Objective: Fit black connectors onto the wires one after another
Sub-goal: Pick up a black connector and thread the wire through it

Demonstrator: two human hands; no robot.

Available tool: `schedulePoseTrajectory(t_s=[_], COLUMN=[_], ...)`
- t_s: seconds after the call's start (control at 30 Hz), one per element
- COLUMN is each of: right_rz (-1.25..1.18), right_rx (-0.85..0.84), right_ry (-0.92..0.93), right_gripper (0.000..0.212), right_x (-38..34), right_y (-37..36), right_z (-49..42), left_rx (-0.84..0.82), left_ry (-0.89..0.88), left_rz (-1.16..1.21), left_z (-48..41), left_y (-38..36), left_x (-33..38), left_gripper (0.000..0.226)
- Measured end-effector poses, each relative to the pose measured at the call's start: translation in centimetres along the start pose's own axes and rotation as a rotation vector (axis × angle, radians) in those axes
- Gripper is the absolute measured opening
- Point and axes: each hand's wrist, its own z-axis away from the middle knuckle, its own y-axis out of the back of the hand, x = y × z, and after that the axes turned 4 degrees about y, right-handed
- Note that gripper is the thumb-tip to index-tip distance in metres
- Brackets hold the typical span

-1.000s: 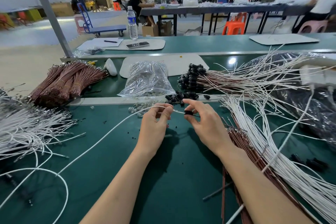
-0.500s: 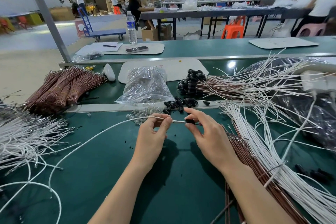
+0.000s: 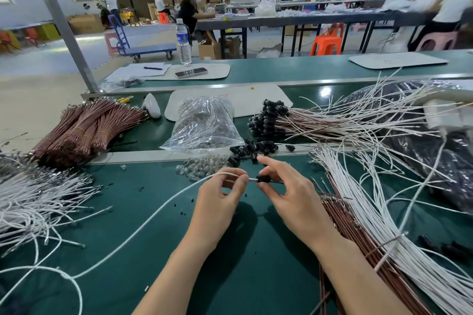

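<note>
One white wire is meeting one black connector above the counter: the left hand is pinching the wire near its tip, the right hand is pinching the connector.

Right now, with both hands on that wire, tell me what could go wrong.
The left hand pinches the white wire just short of the black connector in the right hand; a skewed push could bend its tip. Its tail loops beside the loose white wires and may snag.

Head-worn view, forward-down over workbench
</note>
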Motion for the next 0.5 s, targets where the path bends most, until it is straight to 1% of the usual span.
schedulePoseTrajectory(t_s=[0.2,0.33,0.43,0.5], right_rz=[-0.036,-0.02,-0.029,-0.034], right_rx=[-0.028,-0.053,-0.039,-0.028], right_ry=[-0.014,-0.019,-0.009,0.004], right_gripper=[0.059,0.059,0.059,0.061], right_x=[0.41,0.37,0.15,-0.01], right_y=[-0.11,-0.21,-0.3,-0.29], right_z=[0.05,0.0,0.09,0.19], left_rx=[-0.022,-0.014,-0.014,-0.017], left_ry=[-0.009,0.004,0.009,0.011], left_rz=[-0.065,-0.046,-0.033,-0.03], left_z=[-0.14,-0.02,0.03,0.06], left_y=[0.03,0.08,0.14,0.19], left_x=[0.1,0.09,0.11,0.26], left_gripper=[0.009,0.01,0.01,0.014])
